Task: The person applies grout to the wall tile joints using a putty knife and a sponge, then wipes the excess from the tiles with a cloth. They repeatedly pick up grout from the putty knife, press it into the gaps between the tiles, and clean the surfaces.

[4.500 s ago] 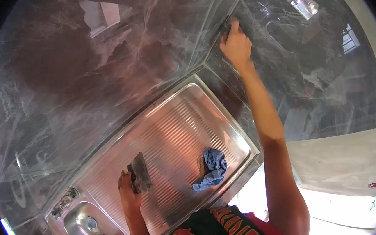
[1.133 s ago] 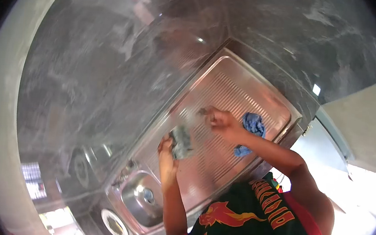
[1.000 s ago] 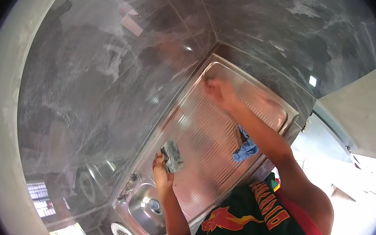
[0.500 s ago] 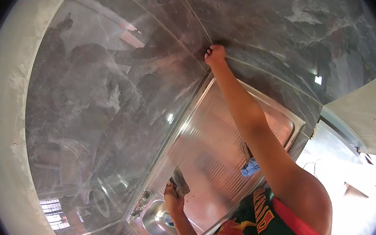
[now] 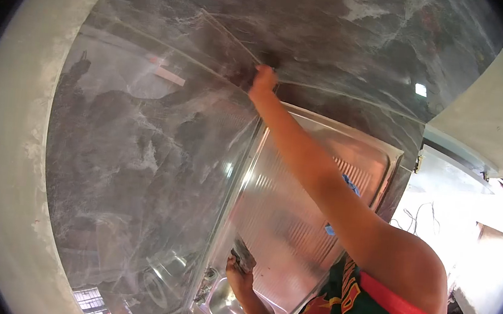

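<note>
My right hand (image 5: 263, 82) is raised at the inner corner where the dark marbled wall tiles (image 5: 145, 128) meet. Its fingers look closed against the joint line and are slightly blurred; whatever they hold is hidden. Lower down, my left hand (image 5: 241, 277) grips a dark, flat, smeared plate-like tool (image 5: 244, 255) above the metal sink unit. The ribbed steel drainboard (image 5: 287, 191) lies beneath my right arm. Beside my left wrist is the round sink bowl (image 5: 226, 303).
Blue cloth (image 5: 330, 230) shows on the drainboard, partly behind my right arm. A tap fitting (image 5: 208, 277) sits by the bowl. A white socket-like square (image 5: 420, 90) is on the tiled wall. To the right is a bright opening with wires (image 5: 418, 218).
My right hand has shifted up and left along the tile joint at the corner in relation to the sink. The view has also moved slightly. My left hand keeps holding the flat tool.
</note>
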### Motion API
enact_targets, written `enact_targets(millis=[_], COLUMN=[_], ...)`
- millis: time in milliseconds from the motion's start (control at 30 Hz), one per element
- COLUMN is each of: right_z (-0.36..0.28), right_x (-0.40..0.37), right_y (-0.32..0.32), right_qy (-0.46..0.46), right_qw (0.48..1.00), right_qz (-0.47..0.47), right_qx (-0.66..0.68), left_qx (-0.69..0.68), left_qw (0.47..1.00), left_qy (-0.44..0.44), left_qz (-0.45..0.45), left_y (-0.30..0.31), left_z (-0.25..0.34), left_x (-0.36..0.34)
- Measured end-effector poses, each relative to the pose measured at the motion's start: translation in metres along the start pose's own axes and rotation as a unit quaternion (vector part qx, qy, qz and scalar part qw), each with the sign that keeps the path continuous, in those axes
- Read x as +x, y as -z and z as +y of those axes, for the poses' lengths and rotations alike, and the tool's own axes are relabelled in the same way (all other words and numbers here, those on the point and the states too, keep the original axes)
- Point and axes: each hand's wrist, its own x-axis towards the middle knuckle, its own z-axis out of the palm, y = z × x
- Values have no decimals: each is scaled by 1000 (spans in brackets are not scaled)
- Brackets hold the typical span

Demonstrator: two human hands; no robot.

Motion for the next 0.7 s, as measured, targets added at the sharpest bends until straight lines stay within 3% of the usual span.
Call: enact_targets(millis=[200,333,433,500,600,700], right_z=[-16,-13,-5,-12,-1,-31], right_x=[-19,-5,-4,-30,-16,-79], right_y=[14,-8,-21,-30,-63,-103], right_qy=[-94,-83,-14,-8,11,8], right_qw=[990,992,996,997,999,1000], right_qz=[101,81,52,-39,-30,0], right_qx=[30,40,70,70,-24,12], left_qx=[-25,-27,-18,-15,8,5], left_qw=[999,1000,1000,999,999,999], left_qy=[5,1,-12,-21,-29,-35], left_qz=[28,-1,-13,-20,-28,-29], left_y=[9,13,10,9,8,8], left_z=[-5,-6,-6,-6,-4,-4], left_x=[-2,-4,-6,-8,-14,-19])
